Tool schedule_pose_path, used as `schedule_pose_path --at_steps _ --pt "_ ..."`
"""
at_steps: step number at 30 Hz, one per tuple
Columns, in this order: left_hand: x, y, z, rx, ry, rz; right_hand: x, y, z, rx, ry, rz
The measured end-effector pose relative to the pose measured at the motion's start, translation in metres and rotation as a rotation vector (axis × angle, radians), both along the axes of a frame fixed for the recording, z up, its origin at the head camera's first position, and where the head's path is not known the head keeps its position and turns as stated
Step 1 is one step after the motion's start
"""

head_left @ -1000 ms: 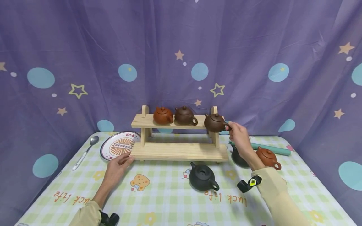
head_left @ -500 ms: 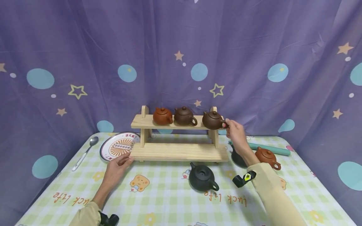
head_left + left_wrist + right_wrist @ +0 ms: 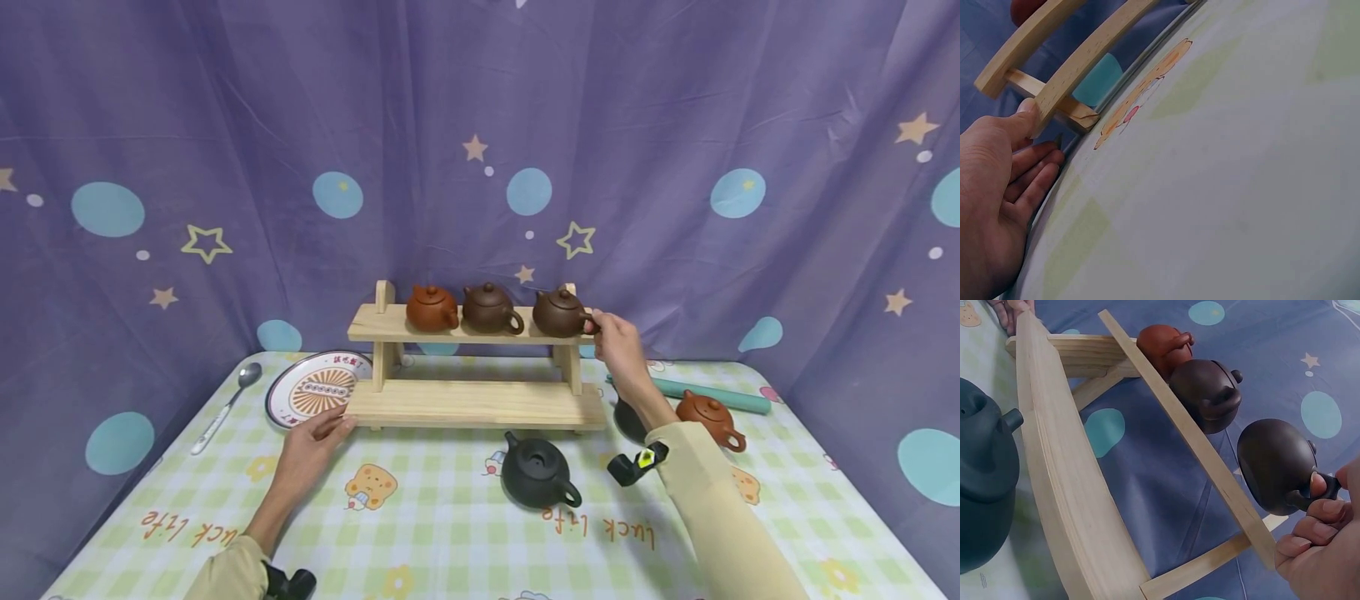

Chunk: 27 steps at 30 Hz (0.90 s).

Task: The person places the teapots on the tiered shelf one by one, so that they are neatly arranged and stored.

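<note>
A two-tier wooden display rack (image 3: 476, 403) stands mid-table. At the lower board's left end, my left hand (image 3: 313, 447) grips the corner, thumb against the wood and fingers below it in the left wrist view. My right hand (image 3: 624, 350) pinches the handle of a dark brown teapot (image 3: 559, 313) at the upper board's right end. That teapot is upright; whether its base touches the board, I cannot tell. Further left on the same board sit another dark brown teapot (image 3: 489, 308) and a reddish-brown teapot (image 3: 432, 308).
A black teapot (image 3: 537, 472) stands in front of the rack. To the right are an orange-brown teapot (image 3: 708, 418), a partly hidden black teapot (image 3: 628, 422) and a green roll-like object (image 3: 712, 395). A plate (image 3: 288, 396) and a spoon (image 3: 225, 408) lie left.
My right hand has carried the dark brown teapot left and slightly up, then in over the upper board's right end. The left hand has stayed at the rack's corner.
</note>
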<state>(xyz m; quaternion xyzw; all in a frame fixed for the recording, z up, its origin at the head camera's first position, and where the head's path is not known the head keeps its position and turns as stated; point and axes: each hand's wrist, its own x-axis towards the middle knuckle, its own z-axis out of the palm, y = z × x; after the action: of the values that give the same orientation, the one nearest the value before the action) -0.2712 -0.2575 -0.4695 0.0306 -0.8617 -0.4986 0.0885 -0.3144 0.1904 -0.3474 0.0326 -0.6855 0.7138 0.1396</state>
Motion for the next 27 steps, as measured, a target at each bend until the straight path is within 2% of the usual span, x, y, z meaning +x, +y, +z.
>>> schedule_pose_path --at_steps 17,27 --pt "-0.0005 -0.0011 -0.0018 -0.003 0.011 -0.001 -0.0047 -0.0052 0.0028 0.128 -0.048 -0.025" --pt "-0.0003 -0.0013 -0.0009 0.001 0.009 -0.007 -0.0086 -0.0097 0.0033 0.114 -0.043 -0.023"
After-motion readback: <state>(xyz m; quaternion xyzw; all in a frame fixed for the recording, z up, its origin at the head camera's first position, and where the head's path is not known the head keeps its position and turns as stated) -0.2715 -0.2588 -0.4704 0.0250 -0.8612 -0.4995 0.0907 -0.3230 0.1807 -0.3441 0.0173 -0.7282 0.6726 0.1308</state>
